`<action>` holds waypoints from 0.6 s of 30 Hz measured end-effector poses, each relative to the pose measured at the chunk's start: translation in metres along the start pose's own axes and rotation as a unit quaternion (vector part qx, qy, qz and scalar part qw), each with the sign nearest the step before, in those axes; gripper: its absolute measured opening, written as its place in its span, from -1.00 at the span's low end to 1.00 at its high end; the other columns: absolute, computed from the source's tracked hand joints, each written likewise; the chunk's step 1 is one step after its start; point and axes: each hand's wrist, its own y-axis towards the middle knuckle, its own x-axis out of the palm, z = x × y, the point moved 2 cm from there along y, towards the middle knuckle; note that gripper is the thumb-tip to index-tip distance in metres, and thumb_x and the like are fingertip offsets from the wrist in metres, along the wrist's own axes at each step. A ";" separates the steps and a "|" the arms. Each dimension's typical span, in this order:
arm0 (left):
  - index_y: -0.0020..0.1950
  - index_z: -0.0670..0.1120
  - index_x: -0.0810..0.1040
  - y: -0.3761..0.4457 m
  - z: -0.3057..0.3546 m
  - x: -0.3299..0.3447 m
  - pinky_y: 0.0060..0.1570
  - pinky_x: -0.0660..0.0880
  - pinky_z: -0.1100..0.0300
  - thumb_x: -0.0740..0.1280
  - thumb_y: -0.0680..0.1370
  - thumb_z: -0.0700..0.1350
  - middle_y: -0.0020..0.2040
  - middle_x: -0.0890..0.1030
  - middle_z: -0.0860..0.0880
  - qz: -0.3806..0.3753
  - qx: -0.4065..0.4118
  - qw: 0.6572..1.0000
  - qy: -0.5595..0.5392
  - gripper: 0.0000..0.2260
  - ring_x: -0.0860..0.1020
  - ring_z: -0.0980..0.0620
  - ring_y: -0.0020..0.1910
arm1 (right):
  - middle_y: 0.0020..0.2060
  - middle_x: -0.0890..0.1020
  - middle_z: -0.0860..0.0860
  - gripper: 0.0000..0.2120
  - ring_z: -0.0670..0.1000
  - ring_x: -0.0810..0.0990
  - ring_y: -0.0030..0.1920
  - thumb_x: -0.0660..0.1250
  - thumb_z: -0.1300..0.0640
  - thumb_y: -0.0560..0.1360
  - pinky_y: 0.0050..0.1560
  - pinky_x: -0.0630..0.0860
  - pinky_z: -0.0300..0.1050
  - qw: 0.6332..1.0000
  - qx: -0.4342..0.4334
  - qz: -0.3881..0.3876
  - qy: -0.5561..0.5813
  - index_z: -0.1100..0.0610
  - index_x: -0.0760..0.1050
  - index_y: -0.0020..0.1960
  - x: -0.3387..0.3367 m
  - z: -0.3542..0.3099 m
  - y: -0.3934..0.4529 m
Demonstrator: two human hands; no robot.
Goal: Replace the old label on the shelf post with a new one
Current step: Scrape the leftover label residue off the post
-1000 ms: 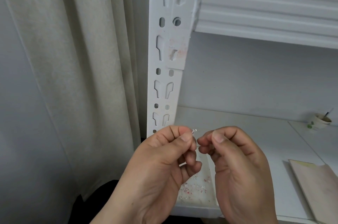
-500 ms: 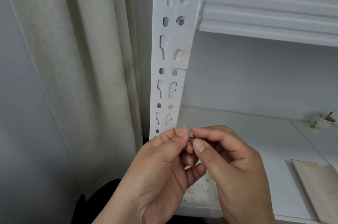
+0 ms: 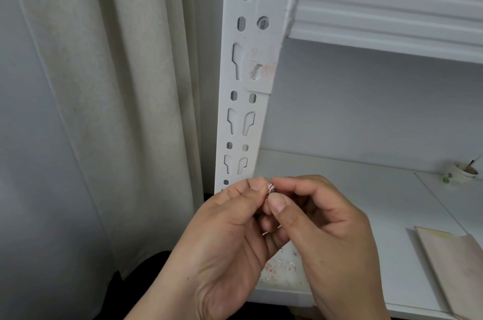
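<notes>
Pinkish-white torn paper scrap (image 3: 270, 187) of old label sits pinched between left hand (image 3: 230, 236) and right hand (image 3: 321, 231) at six o'clock; it could crumble onto the white shelf (image 3: 366, 189) (already flecked). Residue on the white slotted metal post (image 3: 261, 63), twelve o'clock, could weaken adhesion. No new label visible.

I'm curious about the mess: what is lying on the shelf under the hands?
On the lower shelf, under the hands, lie small white and reddish label scraps. The left hand and right hand cover part of the patch, so its full spread is hidden.
</notes>
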 end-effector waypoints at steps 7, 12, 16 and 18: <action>-0.31 -0.16 0.47 0.001 0.005 0.002 -0.27 0.49 0.15 0.26 0.58 -0.13 -0.37 0.37 -0.06 0.029 0.014 0.999 0.025 -0.74 0.31 0.09 -0.45 | -0.23 0.64 0.05 -0.88 0.10 0.66 -0.26 0.44 0.15 0.35 -0.33 0.55 -0.19 0.999 -0.026 0.014 -0.024 -0.04 0.68 -0.16 0.001 -0.003 0.001; -0.31 -0.15 0.51 -0.001 0.006 0.005 -0.34 0.49 0.19 0.31 0.51 -0.12 -0.41 0.38 -0.04 0.043 0.013 0.998 0.040 -0.79 0.31 0.10 -0.48 | -0.22 0.62 -0.02 -0.88 -0.03 0.66 -0.22 0.46 0.14 0.34 -0.38 0.53 -0.30 0.997 -0.050 0.028 -0.052 -0.06 0.68 -0.17 0.001 -0.006 0.000; -0.32 -0.15 0.54 -0.003 0.008 0.005 -0.32 0.46 0.16 0.31 0.52 -0.14 -0.42 0.39 -0.04 0.032 -0.005 0.999 0.041 -0.78 0.31 0.09 -0.48 | -0.22 0.59 -0.04 -0.82 -0.16 0.62 -0.31 0.50 0.26 0.36 -0.34 0.46 -0.47 0.993 -0.087 0.044 -0.073 -0.02 0.69 -0.21 0.000 -0.009 0.000; -0.35 -0.14 0.54 -0.004 0.009 0.003 -0.30 0.46 0.16 0.31 0.53 -0.16 -0.42 0.39 -0.04 0.018 -0.022 0.999 0.039 -0.75 0.31 0.08 -0.46 | -0.21 0.58 -0.06 -0.78 -0.20 0.61 -0.28 0.49 0.29 0.36 -0.32 0.43 -0.53 0.989 -0.103 0.048 -0.091 -0.04 0.67 -0.18 0.000 -0.010 0.001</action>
